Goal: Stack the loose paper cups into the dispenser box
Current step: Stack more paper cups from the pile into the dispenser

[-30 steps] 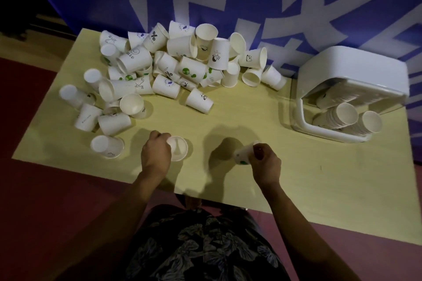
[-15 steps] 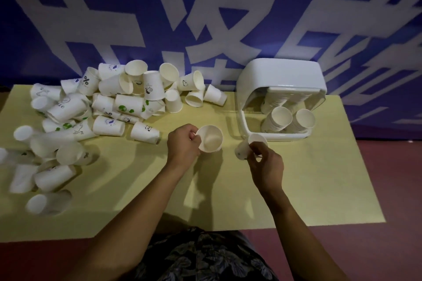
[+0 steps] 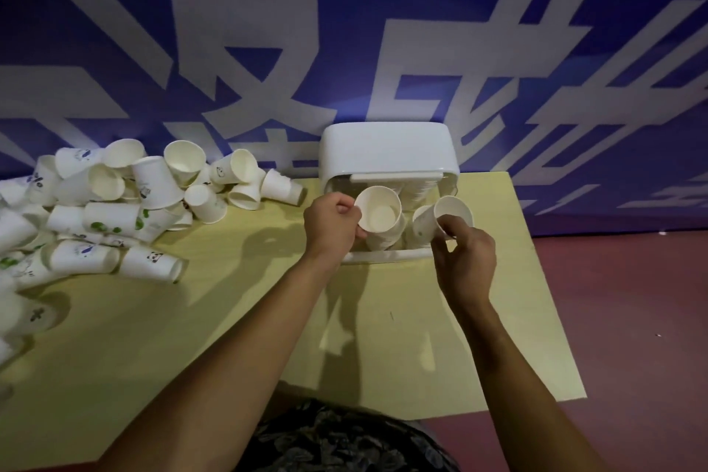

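Observation:
A white dispenser box stands at the table's far right, its open front facing me with stacks of cups lying inside. My left hand grips a plain white paper cup by its rim, mouth toward me, right at the box's opening over the left stack. My right hand pinches a second paper cup with a small green mark, held at the opening over the right stack. A heap of loose paper cups lies on the table's left side.
The yellow table ends just right of the box, with red floor beyond. A blue banner with large white characters hangs right behind the table. More cups spill toward the left edge.
Both hands have carried their cups from the table's front middle up and right to the dispenser's opening. My view has swung right, so the heap now sits further left.

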Action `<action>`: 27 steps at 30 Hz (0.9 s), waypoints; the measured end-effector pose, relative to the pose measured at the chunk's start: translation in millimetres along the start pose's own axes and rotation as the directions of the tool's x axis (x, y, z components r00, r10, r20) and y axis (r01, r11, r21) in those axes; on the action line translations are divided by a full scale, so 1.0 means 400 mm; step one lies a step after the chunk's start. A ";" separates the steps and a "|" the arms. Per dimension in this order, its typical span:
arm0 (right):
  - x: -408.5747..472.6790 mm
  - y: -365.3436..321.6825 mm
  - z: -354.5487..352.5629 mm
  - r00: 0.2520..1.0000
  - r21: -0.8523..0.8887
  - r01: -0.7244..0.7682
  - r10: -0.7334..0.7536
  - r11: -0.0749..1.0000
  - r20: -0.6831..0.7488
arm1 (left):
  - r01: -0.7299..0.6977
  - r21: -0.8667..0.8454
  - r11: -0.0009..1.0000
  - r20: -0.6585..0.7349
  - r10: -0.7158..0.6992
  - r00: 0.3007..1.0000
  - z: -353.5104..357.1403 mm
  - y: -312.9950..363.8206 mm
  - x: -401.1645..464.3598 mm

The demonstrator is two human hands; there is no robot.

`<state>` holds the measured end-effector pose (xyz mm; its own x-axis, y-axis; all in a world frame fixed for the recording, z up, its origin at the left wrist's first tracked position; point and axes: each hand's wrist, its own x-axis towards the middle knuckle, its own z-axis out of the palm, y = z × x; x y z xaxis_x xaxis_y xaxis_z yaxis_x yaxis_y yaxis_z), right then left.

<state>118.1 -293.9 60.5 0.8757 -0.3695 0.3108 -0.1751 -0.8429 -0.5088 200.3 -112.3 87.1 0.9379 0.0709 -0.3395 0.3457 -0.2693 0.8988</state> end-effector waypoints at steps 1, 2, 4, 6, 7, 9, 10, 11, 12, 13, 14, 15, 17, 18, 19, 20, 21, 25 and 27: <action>0.013 0.012 -0.002 1.000 -0.003 0.001 -0.001 1.000 0.012 | 0.013 0.005 1.000 -0.010 -0.013 1.000 0.020 -0.001 0.006; 0.026 0.022 -0.003 1.000 -0.007 0.000 0.001 1.000 0.029 | 0.023 0.007 1.000 -0.021 -0.023 1.000 0.036 -0.001 0.011; 0.046 0.038 -0.004 0.998 -0.009 -0.002 0.002 1.000 0.056 | 0.039 0.011 0.999 -0.042 -0.038 0.998 0.065 -0.005 0.021; 0.061 0.053 -0.002 0.998 -0.005 0.006 -0.006 1.000 0.065 | 0.054 0.026 0.998 -0.065 -0.052 0.997 0.087 -0.008 0.030; 0.065 0.061 0.001 0.997 -0.009 0.013 -0.012 1.000 0.071 | 0.054 0.040 0.998 -0.079 -0.051 0.996 0.097 -0.010 0.033; 0.073 0.079 0.012 0.995 -0.022 0.028 -0.025 0.999 0.098 | 0.048 0.088 0.995 -0.106 -0.038 0.994 0.115 -0.014 0.041; 0.076 0.088 0.018 0.992 -0.029 0.033 -0.029 0.999 0.119 | 0.048 0.126 0.991 -0.117 -0.033 0.993 0.124 -0.018 0.046; 0.078 0.098 0.025 0.989 -0.035 0.035 -0.030 0.999 0.142 | 0.050 0.168 0.985 -0.128 -0.029 0.991 0.134 -0.026 0.054; 0.077 0.103 0.032 0.986 -0.040 0.038 -0.031 0.999 0.162 | 0.053 0.207 0.977 -0.135 -0.025 0.991 0.139 -0.037 0.061; 0.077 0.109 0.037 0.983 -0.041 0.044 -0.036 0.998 0.178 | 0.050 0.243 0.969 -0.141 -0.016 0.990 0.145 -0.050 0.069; 0.080 0.116 0.043 0.979 -0.042 0.053 -0.044 0.998 0.199 | 0.053 0.274 0.960 -0.145 -0.013 0.989 0.154 -0.062 0.078; 0.081 0.123 0.048 0.974 -0.043 0.070 -0.059 0.997 0.219 | 0.056 0.303 0.951 -0.147 -0.011 0.989 0.164 -0.075 0.087; 0.083 0.136 0.062 0.962 -0.053 0.100 -0.083 0.994 0.262 | 0.053 0.354 0.934 -0.147 0.000 0.989 0.181 -0.091 0.099; 0.084 0.142 0.069 0.955 -0.062 0.106 -0.084 0.992 0.283 | 0.051 0.366 0.929 -0.146 0.003 0.989 0.187 -0.093 0.102; 0.084 0.149 0.079 0.949 -0.075 0.109 -0.082 0.991 0.304 | 0.050 0.385 0.921 -0.143 0.006 0.990 0.193 -0.098 0.106; 0.083 0.156 0.089 0.942 -0.094 0.108 -0.072 0.990 0.327 | 0.047 0.417 0.908 -0.136 0.011 0.991 0.196 -0.100 0.107; 0.082 0.163 0.100 0.934 -0.118 0.109 -0.061 0.987 0.353 | 0.041 0.448 0.893 -0.128 0.019 0.992 0.199 -0.106 0.111; 0.079 0.163 0.112 0.917 -0.143 0.118 -0.052 0.983 0.396 | -0.015 0.475 0.880 -0.065 0.052 0.997 0.194 -0.113 0.119; 0.077 0.143 0.100 0.930 -0.090 0.116 -0.077 0.989 0.360 | -0.062 0.464 0.884 -0.007 0.073 0.997 0.180 -0.111 0.113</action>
<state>153.2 -338.0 9.0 0.9897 -0.1380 0.0388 -0.1117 -0.9119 -0.3950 225.2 -166.3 11.8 0.9610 0.0577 -0.2706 0.2347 -0.6882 0.6866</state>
